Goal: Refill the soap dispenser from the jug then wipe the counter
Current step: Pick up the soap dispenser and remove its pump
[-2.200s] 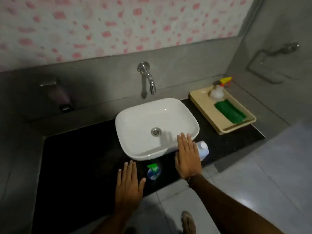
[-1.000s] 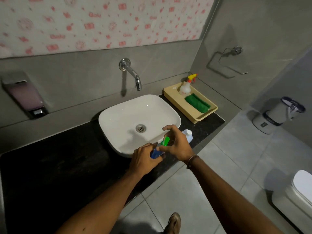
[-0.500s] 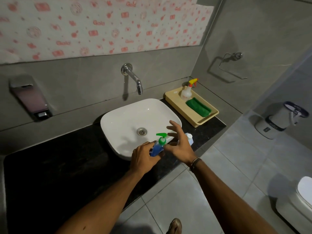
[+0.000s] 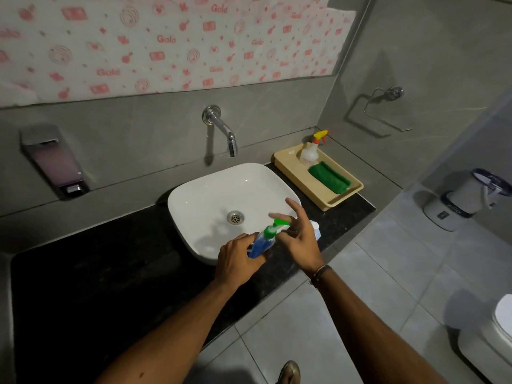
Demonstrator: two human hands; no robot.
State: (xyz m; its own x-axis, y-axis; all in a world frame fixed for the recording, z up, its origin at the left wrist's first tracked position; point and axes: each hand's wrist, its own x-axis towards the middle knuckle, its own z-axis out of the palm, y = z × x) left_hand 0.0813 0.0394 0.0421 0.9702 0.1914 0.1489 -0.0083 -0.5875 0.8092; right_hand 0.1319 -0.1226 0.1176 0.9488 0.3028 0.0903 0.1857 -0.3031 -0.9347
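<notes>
The blue plastic soap dispenser with its green pump (image 4: 266, 239) is gripped by the left hand (image 4: 235, 261) above the black stone bench (image 4: 110, 273), its long axis tilted up-right toward the right hand (image 4: 299, 239), whose loosely spread fingers touch the pump.

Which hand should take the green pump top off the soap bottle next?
Right. The left hand is wrapped around the bottle, steadying it, while the right hand is open, its fingers beside the pump.
</notes>
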